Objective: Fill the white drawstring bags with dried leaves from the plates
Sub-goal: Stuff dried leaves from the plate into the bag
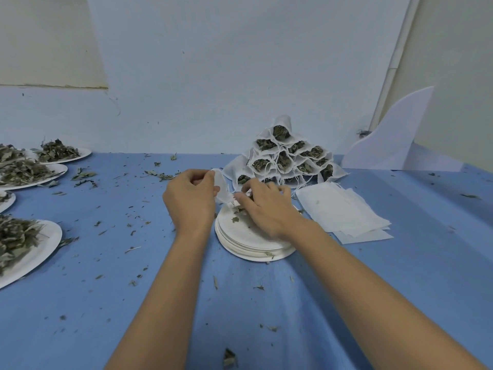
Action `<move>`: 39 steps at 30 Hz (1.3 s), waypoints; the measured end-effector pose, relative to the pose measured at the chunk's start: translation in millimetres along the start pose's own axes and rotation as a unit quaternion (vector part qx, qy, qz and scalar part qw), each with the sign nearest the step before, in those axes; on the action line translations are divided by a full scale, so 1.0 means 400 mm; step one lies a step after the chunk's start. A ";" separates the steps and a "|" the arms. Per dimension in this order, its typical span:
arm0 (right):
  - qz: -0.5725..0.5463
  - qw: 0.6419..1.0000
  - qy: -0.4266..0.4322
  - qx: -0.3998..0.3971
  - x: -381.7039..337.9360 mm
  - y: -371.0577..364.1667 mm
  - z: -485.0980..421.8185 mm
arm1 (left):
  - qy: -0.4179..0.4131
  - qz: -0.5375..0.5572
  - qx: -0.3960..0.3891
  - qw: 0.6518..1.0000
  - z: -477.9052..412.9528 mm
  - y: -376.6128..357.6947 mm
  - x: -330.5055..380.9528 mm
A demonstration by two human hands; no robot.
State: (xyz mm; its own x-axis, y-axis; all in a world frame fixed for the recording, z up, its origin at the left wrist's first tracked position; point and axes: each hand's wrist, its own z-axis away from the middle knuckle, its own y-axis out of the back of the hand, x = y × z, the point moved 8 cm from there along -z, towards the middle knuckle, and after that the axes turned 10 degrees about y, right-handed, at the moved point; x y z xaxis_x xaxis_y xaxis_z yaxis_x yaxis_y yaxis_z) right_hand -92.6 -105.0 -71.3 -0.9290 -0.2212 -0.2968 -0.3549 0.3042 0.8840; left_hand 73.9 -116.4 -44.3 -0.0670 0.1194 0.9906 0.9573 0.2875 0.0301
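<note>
My left hand [190,198] grips a white drawstring bag [222,186] by its edge, just above the far rim of a stack of paper plates [250,241]. My right hand [266,206] lies over the top plate with its fingers curled on a few dried leaves [236,218] next to the bag's mouth. Only scraps of leaf lie on that top plate. Behind it stands a pile of filled bags [284,156] with leaves showing at their mouths. A stack of flat unfilled bags [344,209] lies to the right.
Several plates heaped with dried leaves [24,172] line the left side, with one large plate [34,252] nearer the front left. Leaf crumbs are scattered over the blue tablecloth [133,289]. A white curved sheet [392,134] leans on the wall at back right.
</note>
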 end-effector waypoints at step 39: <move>-0.335 0.935 -0.036 0.110 0.049 0.128 0.083 | 0.199 0.305 0.009 0.931 0.009 -0.083 -0.119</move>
State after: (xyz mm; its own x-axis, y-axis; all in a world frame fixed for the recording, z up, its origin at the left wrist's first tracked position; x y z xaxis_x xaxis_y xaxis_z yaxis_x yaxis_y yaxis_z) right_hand -132.2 -63.2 -43.9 -0.4930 -0.3695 -0.7876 -0.8650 0.3053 0.3982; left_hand 44.4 -128.4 -92.8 0.6000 -0.0958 0.7943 0.7788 0.2973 -0.5524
